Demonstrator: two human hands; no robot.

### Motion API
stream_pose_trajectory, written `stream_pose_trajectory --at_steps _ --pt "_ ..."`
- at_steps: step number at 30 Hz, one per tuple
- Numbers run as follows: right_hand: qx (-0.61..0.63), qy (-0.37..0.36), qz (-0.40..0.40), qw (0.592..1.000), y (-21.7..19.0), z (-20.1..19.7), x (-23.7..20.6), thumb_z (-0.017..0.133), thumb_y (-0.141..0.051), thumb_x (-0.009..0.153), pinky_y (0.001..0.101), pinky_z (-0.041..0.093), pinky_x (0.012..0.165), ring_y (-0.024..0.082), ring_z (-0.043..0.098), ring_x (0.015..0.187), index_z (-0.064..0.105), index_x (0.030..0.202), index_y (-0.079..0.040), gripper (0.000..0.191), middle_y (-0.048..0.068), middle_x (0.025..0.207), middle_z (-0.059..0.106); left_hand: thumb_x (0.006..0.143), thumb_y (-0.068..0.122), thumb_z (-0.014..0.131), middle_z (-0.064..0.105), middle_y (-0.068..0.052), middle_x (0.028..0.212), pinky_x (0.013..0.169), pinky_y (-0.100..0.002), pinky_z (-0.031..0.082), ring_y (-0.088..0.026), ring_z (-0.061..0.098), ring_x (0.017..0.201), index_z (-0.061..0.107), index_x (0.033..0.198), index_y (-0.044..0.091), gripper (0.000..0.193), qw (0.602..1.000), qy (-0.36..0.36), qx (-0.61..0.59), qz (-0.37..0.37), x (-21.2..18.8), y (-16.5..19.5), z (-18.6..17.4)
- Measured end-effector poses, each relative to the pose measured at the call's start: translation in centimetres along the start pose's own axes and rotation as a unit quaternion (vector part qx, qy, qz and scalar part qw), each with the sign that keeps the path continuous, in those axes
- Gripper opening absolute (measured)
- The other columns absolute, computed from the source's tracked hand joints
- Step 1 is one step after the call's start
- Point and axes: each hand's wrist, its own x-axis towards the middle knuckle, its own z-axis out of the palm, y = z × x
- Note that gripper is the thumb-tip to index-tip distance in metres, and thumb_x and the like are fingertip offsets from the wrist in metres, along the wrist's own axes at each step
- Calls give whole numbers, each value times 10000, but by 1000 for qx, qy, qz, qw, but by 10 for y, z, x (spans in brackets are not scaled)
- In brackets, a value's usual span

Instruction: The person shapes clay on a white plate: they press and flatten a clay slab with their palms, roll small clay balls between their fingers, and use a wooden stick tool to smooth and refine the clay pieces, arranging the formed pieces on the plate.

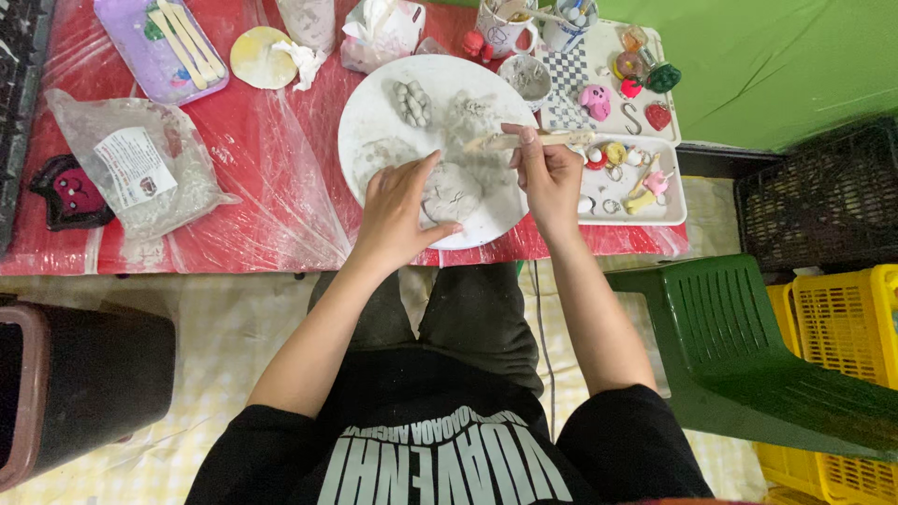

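Note:
A round white plate (374,117) smeared with grey clay lies on the red table. On its near side sits a grey clay lump (451,192); my left hand (400,208) cups it, thumb and fingers around its left and front sides. My right hand (547,176) holds a wooden sculpting stick (496,141) level above the plate, its tip pointing left just beyond the lump. A small knobbly clay piece (412,101) rests at the plate's far side.
A white tray (673,178) of small coloured clay figures stands right of the plate. A clear plastic bag (140,168), a purple tray with sticks (164,47) and cups (500,28) lie further off. A green plastic chair (739,346) and yellow crates (842,327) stand right; a dark bin (84,383) stands left.

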Motion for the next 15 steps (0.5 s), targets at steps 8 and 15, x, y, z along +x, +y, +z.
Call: stream_pose_trajectory --at_steps 8,15 --pt "-20 -26 -91 995 8 25 -8 656 -129 1077 201 448 579 21 559 671 610 1007 -24 134 -20 800 627 669 472 944 631 -123 1338 1137 -498 335 -326 532 1300 376 1543 73 1116 999 3 -7 -49 -3 0 9" --pt "-204 -81 -136 966 -13 31 -12 639 -155 1065 248 468 570 59 614 649 640 974 -8 173 37 768 699 684 463 941 568 -112 1453 1158 -476 337 -318 496 1367 323 1565 27 1161 999 53 7 -10 -10 1 12"
